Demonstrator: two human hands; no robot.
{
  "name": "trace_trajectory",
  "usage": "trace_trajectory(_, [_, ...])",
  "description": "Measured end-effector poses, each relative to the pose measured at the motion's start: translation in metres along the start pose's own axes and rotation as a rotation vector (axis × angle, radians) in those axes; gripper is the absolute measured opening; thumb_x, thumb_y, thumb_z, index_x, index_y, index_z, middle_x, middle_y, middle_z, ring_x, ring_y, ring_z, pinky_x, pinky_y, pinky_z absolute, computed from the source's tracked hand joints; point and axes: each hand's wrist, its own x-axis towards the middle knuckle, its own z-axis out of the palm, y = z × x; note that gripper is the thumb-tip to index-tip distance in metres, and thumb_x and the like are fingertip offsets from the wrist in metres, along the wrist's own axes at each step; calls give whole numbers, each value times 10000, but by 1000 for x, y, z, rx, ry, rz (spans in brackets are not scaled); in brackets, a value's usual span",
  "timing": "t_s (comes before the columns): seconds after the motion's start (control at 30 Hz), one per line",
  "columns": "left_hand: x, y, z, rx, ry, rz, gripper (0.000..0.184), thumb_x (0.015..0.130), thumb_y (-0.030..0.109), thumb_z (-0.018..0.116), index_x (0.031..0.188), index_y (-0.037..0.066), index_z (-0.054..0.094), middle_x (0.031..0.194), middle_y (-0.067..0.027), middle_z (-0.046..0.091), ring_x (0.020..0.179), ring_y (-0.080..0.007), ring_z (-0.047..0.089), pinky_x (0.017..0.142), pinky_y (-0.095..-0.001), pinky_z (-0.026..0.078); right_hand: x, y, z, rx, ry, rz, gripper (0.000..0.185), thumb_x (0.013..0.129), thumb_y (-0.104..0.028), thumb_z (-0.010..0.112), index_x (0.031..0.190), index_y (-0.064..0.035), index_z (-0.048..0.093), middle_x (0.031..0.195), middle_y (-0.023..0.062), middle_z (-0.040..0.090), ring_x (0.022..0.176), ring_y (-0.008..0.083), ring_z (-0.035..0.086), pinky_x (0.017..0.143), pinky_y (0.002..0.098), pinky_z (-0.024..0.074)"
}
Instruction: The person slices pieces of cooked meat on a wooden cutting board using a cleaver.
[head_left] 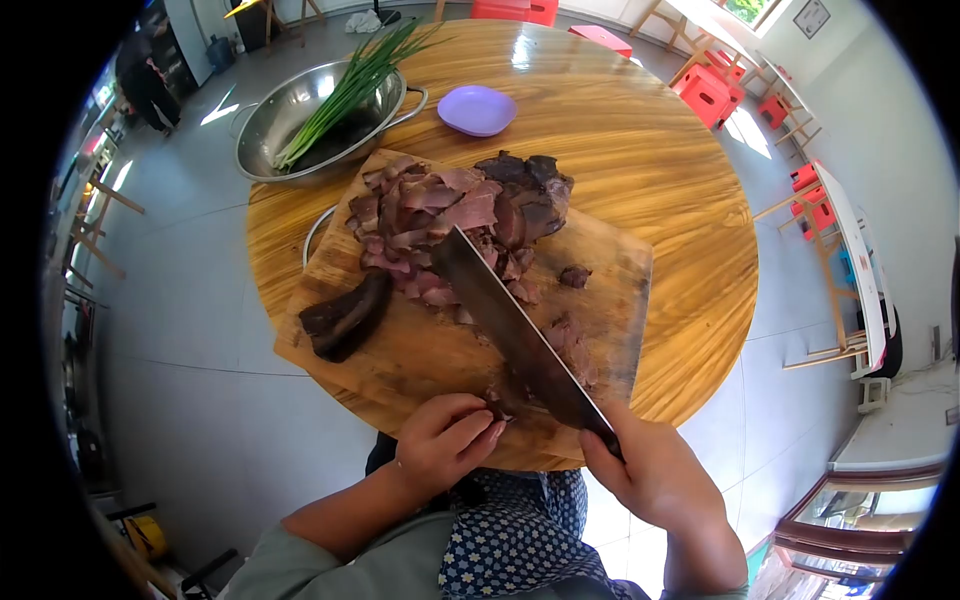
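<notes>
My right hand (655,468) is wrapped round the handle of a large dark-bladed kitchen knife (510,335), whose blade slants up and left over the cutting board (430,350). Curled near the board's front edge, my left hand (447,440) grips a small dark piece of meat (497,408) at its fingertips. A heap of sliced cured meat (425,215) covers the upper left of the board, with darker chunks at its back right. One thick dark strip of cured meat (347,315) lies at the left. Some slices are partly hidden behind the blade.
The board rests on a round wooden table (690,200). At its back left stands a two-handled steel bowl (262,135) with green stalks (345,95) in it, beside a purple dish (477,110). Red stools (705,95) and side tables line the right; a person (148,70) stands far left.
</notes>
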Motion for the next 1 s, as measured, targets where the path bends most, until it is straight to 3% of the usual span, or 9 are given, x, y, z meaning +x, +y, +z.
trace_trajectory(0.1, [1, 0, -1, -1, -13, 14, 253, 743, 29, 857, 955, 16, 719, 948, -123, 690, 775, -275, 688, 660, -346, 575, -29, 1, 5, -34, -26, 116, 231, 974, -226, 659, 1074, -37, 571, 724, 174, 678, 659, 403, 670, 596, 468, 515])
trace_trajectory(0.27, [-1, -1, 0, 6, -14, -10, 241, 748, 32, 855, 946, 18, 718, 946, -122, 690, 780, -278, 691, 662, -345, 577, -49, 1, 18, -72, -60, 230, 215, 970, -237, 667, 999, -37, 592, 726, 160, 686, 681, 404, 680, 629, 474, 534])
trace_trajectory(0.47, [1, 0, -1, 23, -14, 8, 244, 750, 26, 848, 955, 22, 715, 952, -123, 696, 787, -280, 696, 659, -341, 575, -52, 9, 31, -158, -50, 81, 219, 979, -238, 656, 919, -48, 565, 714, 167, 635, 678, 417, 656, 619, 496, 519])
trace_trajectory(0.9, [-4, -1, -4, 30, -96, -17, 312, 725, 56, 837, 1019, 37, 734, 995, -115, 691, 846, -296, 684, 712, -369, 564, -57, 15, 38, -214, -85, 44, 189, 947, -186, 661, 904, -42, 546, 768, 161, 650, 674, 392, 661, 606, 478, 537])
trace_trajectory(1.0, [-6, -2, -5, 36, -125, -19, 318, 710, 62, 825, 1014, 39, 736, 995, -119, 687, 852, -306, 682, 718, -378, 562, -65, 15, 39, -154, -34, 70, 161, 975, -197, 610, 1013, -52, 550, 860, 218, 656, 737, 460, 642, 641, 532, 520])
